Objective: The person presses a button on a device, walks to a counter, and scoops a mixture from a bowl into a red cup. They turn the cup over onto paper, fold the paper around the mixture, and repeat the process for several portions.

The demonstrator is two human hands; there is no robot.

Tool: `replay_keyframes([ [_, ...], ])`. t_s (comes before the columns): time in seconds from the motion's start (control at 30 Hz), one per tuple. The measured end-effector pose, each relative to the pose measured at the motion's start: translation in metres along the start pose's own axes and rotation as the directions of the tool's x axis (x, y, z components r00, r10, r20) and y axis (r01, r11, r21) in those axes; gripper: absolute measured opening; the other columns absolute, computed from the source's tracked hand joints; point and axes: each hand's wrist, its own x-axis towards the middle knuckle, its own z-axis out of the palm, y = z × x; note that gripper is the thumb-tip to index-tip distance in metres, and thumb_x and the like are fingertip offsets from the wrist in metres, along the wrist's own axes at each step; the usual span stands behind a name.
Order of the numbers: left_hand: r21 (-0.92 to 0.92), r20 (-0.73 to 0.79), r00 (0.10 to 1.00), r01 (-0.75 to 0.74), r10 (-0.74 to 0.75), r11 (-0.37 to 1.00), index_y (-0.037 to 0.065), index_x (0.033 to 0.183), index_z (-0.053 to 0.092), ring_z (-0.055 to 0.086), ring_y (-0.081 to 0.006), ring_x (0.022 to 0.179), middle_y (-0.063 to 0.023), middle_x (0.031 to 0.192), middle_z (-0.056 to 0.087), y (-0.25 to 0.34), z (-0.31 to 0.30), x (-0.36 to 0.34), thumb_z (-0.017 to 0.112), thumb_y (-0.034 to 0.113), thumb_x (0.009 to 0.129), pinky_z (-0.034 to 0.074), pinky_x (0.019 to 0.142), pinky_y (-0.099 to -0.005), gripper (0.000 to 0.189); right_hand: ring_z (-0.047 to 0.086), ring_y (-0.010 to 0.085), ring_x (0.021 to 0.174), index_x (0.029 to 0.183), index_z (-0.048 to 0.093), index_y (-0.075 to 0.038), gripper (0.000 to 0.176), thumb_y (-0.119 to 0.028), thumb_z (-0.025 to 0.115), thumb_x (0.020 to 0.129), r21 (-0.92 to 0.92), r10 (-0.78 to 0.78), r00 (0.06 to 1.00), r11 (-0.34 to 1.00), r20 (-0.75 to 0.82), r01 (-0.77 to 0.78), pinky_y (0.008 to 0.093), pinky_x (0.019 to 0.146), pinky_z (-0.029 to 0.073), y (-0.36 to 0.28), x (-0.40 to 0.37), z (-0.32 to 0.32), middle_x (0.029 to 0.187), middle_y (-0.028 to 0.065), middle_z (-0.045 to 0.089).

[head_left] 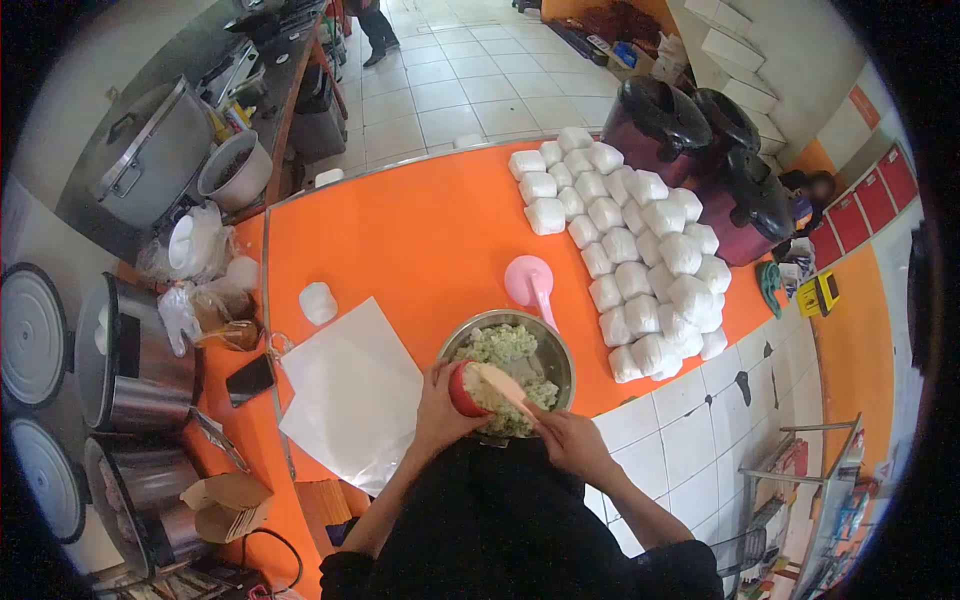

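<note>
My left hand (446, 414) is closed around a small red cup (463, 391), tilted over a metal bowl (566, 352). In my right hand (574, 440) is a pale rice paddle (503, 382), its blade at the cup's mouth. Pale green-and-white rice (500, 343) lies in the bowl, and some shows at the cup's opening. Just behind the bowl rests a pink ladle (530, 281), its handle toward the rim. To the left of my left hand lies a stack of white paper sheets (352, 390).
Many white wrapped packets (640, 270) are piled on the orange table (400, 230) at right, before dark red rice warmers (660, 125). A phone (250, 380), plastic bags (205, 240) and steel containers (135, 340) stand left. A person's legs (376, 35) show far back.
</note>
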Motion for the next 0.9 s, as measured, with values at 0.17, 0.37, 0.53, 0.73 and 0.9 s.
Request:
replay_keyframes([
  [0.17, -0.4, 0.057, 0.977, 0.212, -0.206, 0.892, 0.003, 0.117, 0.046, 0.057, -0.0269, 0.102, -0.0161, 0.107, 0.058, 0.021, -0.006, 0.004, 0.086, 0.024, 0.048, 0.047, 0.086, -0.0365, 0.083, 0.057, 0.0289, 0.058, 0.131, 0.039, -0.024, 0.052, -0.013, 0.054, 0.082, -0.23, 0.075, 0.997, 0.971, 0.022, -0.068, 0.0394, 0.05, 0.047, -0.021, -0.015, -0.001, 0.076, 0.0123, 0.054],
  [0.37, -0.481, 0.009, 0.976, 0.195, -0.217, 0.855, 0.001, 0.12, 0.045, 0.056, -0.0228, 0.103, -0.0151, 0.11, 0.057, 0.028, -0.008, 0.003, 0.085, 0.019, 0.049, 0.047, 0.086, -0.0337, 0.083, 0.059, 0.0319, 0.061, 0.135, 0.031, -0.025, 0.056, -0.013, 0.05, 0.083, -0.285, 0.147, 0.986, 0.951, 0.081, -0.118, 0.0428, 0.051, 0.049, -0.028, -0.006, 0.011, 0.083, 0.0129, 0.054],
  [0.53, -0.433, -0.016, 0.988, 0.133, -0.155, 0.892, 0.001, 0.119, 0.044, 0.056, -0.0247, 0.103, -0.0157, 0.112, 0.055, 0.021, -0.002, -0.003, 0.085, 0.017, 0.05, 0.047, 0.087, -0.0337, 0.082, 0.061, 0.0327, 0.065, 0.126, 0.046, -0.017, 0.042, -0.013, 0.05, 0.084, -0.041, 0.035, 0.992, 0.999, 0.122, -0.03, 0.0423, 0.059, 0.049, -0.004, 0.006, -0.017, 0.081, 0.0164, 0.06],
  [0.73, -0.34, -0.051, 0.995, 0.064, -0.086, 0.938, 0.003, 0.119, 0.043, 0.054, -0.0265, 0.105, -0.014, 0.115, 0.052, 0.032, -0.009, 0.003, 0.085, 0.016, 0.049, 0.046, 0.088, -0.035, 0.083, 0.061, 0.0345, 0.071, 0.115, 0.057, -0.009, 0.031, -0.012, 0.051, 0.085, 0.193, 0.085, 0.982, 0.974, 0.167, -0.118, 0.0392, 0.064, 0.049, -0.014, -0.002, -0.054, 0.081, 0.0216, 0.061],
  [0.9, -0.33, -0.077, 0.997, -0.031, 0.006, 0.943, 0.007, 0.121, 0.043, 0.052, -0.0293, 0.106, -0.0126, 0.117, 0.051, 0.036, -0.013, 0.008, 0.084, 0.013, 0.05, 0.046, 0.089, -0.0367, 0.082, 0.062, 0.031, 0.074, 0.116, 0.056, -0.009, 0.031, -0.01, 0.05, 0.086, 0.267, 0.07, 0.996, 0.96, 0.049, -0.081, 0.0354, 0.067, 0.049, -0.016, 0.001, -0.029, 0.084, 0.0217, 0.062],
])
